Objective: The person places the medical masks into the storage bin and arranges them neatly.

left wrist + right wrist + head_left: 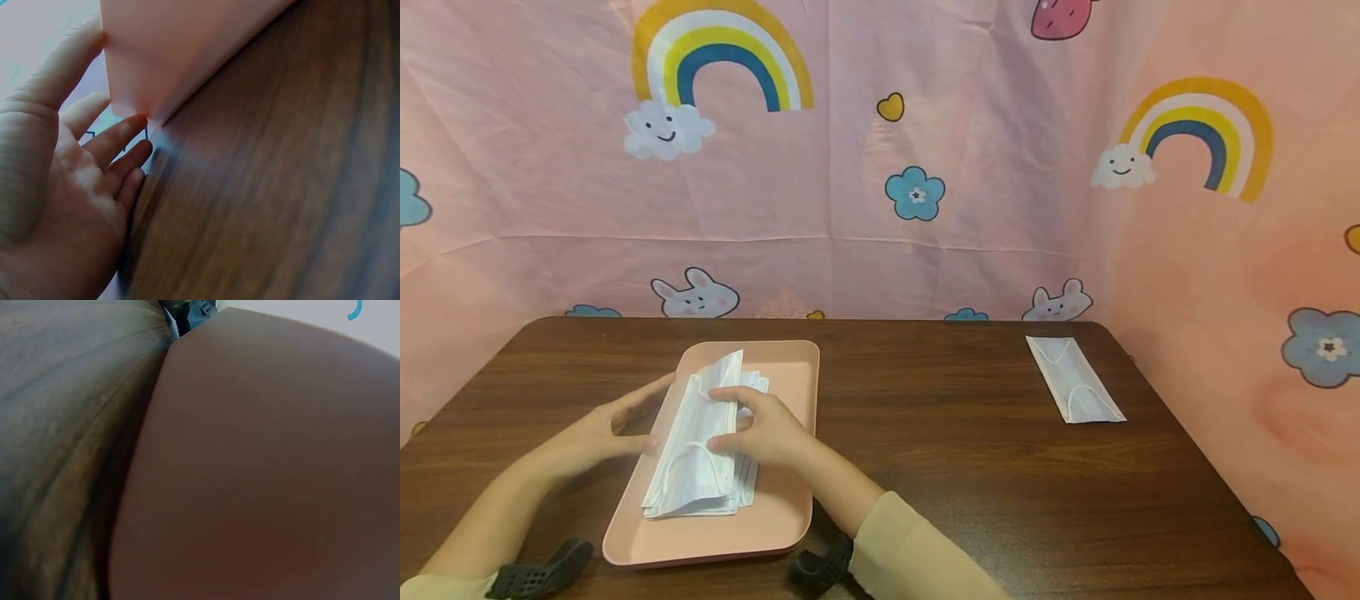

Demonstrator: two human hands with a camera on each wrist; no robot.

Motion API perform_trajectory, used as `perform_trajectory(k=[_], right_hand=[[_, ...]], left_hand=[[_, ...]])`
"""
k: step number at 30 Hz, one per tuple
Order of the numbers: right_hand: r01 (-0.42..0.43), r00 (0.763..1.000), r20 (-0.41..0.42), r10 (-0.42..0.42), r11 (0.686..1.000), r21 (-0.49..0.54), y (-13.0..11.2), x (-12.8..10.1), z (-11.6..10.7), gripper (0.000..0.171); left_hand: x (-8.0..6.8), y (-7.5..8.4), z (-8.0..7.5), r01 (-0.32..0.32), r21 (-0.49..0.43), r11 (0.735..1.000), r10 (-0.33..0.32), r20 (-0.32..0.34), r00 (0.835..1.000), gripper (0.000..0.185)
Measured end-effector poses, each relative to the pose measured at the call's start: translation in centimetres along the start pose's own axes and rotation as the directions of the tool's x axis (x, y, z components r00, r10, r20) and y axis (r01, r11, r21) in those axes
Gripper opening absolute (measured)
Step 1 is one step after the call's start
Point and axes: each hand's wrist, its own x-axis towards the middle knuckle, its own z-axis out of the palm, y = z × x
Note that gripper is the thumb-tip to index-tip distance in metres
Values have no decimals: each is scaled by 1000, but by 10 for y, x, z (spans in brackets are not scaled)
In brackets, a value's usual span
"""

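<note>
A stack of white face masks lies in a pink tray on the left half of the table. My right hand reaches over the tray's right side and pinches the right edge of the top face mask, which sits tilted over the others. At the tray's left rim is my left hand, fingers spread and loosely bent. In the left wrist view, the left thumb and fingertips meet the tray's edge. The right wrist view shows mostly the tray wall; the right hand is out of sight there.
Another white face mask lies alone at the table's far right. The dark wooden table backs onto a pink printed curtain, which also runs along both sides. Black wrist mounts sit near the front edge.
</note>
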Motion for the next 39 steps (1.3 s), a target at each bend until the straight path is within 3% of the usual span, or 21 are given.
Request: perform_trajectory(k=[5,16,27,36,39], right_hand=[[-21,1000,6,22,993,-114,3,1,0,57],[-71,997,3,75,962,-265,6,2,4,62],[-134,990,-23,138,888,-441,3,3,9,62],[-125,991,-37,128,798,-590,1,0,11,63],[-124,992,-43,122,799,-588,-1,-1,10,61]], left_hand=[[-1,0,0,-23,24,999,23,-2,1000,81],[-2,-3,0,-26,40,999,27,-7,1000,81],[-1,0,0,-5,52,999,6,-15,1000,81],[-1,-2,2,26,-7,1000,-27,-18,999,80],[-1,-2,1,28,6,1000,-28,-16,999,81]])
